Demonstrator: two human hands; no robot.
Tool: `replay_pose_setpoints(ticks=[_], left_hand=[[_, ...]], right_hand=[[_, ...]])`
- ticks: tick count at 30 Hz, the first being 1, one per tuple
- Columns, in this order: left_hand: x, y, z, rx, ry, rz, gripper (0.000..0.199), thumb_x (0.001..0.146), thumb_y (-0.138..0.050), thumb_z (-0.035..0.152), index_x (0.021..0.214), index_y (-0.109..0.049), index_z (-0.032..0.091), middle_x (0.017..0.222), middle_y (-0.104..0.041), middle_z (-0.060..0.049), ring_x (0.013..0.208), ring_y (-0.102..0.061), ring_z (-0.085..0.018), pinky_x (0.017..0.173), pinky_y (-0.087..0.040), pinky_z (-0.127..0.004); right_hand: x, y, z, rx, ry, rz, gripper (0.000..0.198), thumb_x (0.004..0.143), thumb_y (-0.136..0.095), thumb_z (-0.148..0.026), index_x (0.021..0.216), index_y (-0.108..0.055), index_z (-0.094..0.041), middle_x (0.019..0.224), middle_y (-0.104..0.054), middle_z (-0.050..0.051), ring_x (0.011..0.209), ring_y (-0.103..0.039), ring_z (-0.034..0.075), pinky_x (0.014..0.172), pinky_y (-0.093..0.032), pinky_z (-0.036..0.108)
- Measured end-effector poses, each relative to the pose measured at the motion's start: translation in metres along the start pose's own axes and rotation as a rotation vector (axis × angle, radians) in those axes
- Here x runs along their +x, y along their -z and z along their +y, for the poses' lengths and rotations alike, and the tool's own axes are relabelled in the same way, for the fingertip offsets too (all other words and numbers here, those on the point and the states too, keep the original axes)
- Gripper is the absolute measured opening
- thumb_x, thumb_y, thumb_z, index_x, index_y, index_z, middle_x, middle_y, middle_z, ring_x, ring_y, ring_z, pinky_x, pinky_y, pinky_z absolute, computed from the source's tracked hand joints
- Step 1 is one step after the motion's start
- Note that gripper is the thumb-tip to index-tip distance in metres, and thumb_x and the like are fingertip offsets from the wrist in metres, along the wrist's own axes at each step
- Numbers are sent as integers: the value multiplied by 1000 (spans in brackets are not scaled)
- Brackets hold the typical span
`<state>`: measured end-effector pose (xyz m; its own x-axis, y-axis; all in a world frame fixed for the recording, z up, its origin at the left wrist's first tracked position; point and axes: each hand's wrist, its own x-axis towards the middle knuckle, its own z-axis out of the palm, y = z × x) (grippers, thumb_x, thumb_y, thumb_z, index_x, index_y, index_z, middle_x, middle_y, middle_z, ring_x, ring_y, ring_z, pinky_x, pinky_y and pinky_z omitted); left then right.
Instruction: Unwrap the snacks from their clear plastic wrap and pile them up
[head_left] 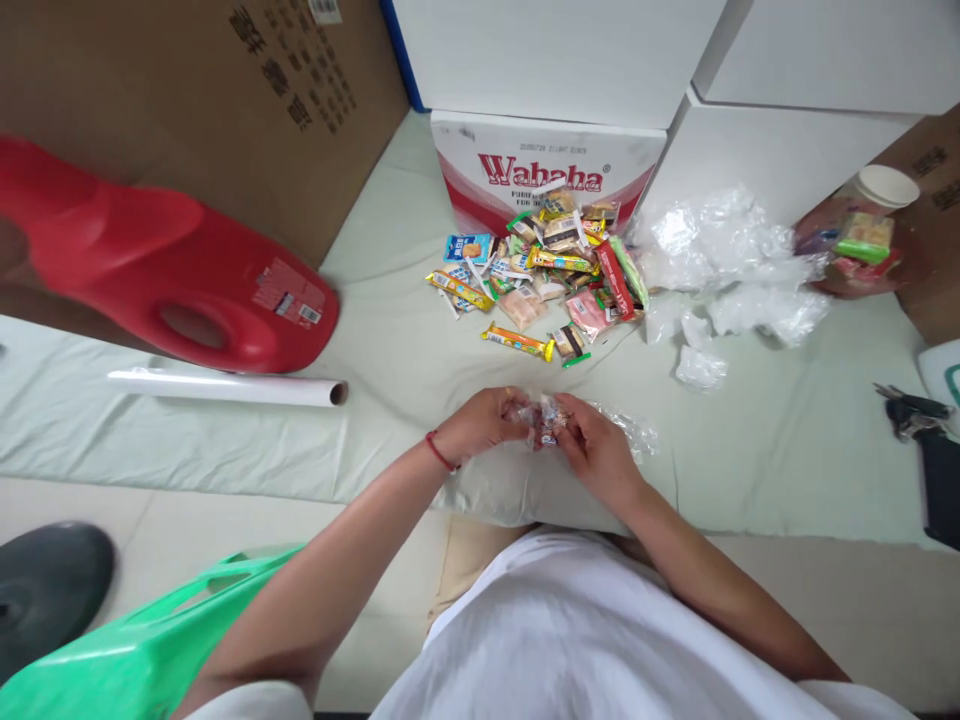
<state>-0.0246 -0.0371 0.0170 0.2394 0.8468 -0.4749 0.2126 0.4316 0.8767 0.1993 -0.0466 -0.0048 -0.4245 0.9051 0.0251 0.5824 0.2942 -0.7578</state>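
Near the front edge of the cloth-covered table, my left hand (491, 418) is closed on a clear plastic bag (531, 412). My right hand (598, 445) pinches a small wrapped snack (553, 420) with printed packaging, right beside the left fingers. The snack's exact kind is hard to make out. More crumpled clear plastic (628, 428) lies behind the right hand. Just beyond both hands is a loose pile of wrapped snacks (519, 303), with a yellow snack stick (517, 342) closest to me.
A Wahaha carton (540, 150) stands behind the pile. Bunched clear bags (720, 250) and a white-lidded jar (862, 225) sit to the right. Scissors (911, 405) lie at the right edge. On the left are a red jug (187, 270), a white roll (225, 386) and a green bag (150, 640).
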Motion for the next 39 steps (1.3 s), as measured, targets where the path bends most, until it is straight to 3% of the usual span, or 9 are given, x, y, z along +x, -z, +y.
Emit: replay_pose_setpoints(ticks=[6,11,15,18,21,25,33,37,39], left_hand=[[5,25,-5,-140,-6,139,54,57,-85,32,102,-57,21,59,-42,13,50,-39,-9,54,-31,-25],[2,35,-18,-38,-133,465,57,60,-81,27,113,-60,19,84,-62,4,75,-59,-13,73,-47,-27],[6,26,-20,-104,-203,277,83,68,-78,31,144,-47,21,125,-69,-10,103,-63,-17,92,-50,-34],[14,20,-16,-131,-170,126,96,65,-80,27,152,-41,19,107,-74,-6,86,-63,-15,83,-50,-31],[20,22,-11,-75,-127,52,77,62,-83,30,134,-61,14,74,-66,4,67,-58,-13,69,-45,-26],[16,35,-12,-22,-171,139,30,65,-83,35,85,-74,15,64,-60,4,62,-52,-11,62,-41,-24],[-4,51,-38,-45,-339,318,15,66,-81,29,64,-72,19,80,-64,-3,75,-58,-15,72,-46,-28],[-13,56,-46,-49,-297,406,22,67,-82,33,60,-68,19,83,-67,-4,80,-61,-16,80,-48,-32],[-18,57,-48,-92,-237,472,26,69,-83,42,71,-71,19,89,-71,-5,83,-63,-18,81,-49,-33]], right_hand=[[6,3,0,24,-42,-71,49,98,-52,-29,145,-57,-20,94,-72,8,82,-68,24,78,-55,38],[6,5,-2,14,15,-57,36,99,-52,-28,132,-67,-23,95,-72,7,86,-68,23,80,-54,36],[7,6,-2,7,36,-53,36,100,-52,-26,131,-68,-21,99,-72,9,87,-67,23,81,-54,36],[7,6,-2,-6,33,-67,36,100,-53,-26,132,-69,-22,99,-71,8,86,-67,22,80,-53,35],[7,6,-2,-10,33,-70,37,100,-53,-24,134,-68,-23,100,-71,8,87,-67,22,80,-52,34],[5,7,-3,-3,31,-89,41,100,-52,-18,137,-68,-25,99,-68,6,90,-67,21,81,-52,33],[1,4,8,17,192,-55,37,103,-51,-17,123,-79,-30,87,-59,4,77,-61,17,71,-50,29],[0,3,15,-19,257,-43,37,101,-52,-15,122,-80,-28,86,-58,4,73,-58,16,67,-48,29],[-1,5,16,-16,281,-50,38,100,-52,-14,123,-79,-27,89,-59,5,77,-59,17,69,-48,30]])
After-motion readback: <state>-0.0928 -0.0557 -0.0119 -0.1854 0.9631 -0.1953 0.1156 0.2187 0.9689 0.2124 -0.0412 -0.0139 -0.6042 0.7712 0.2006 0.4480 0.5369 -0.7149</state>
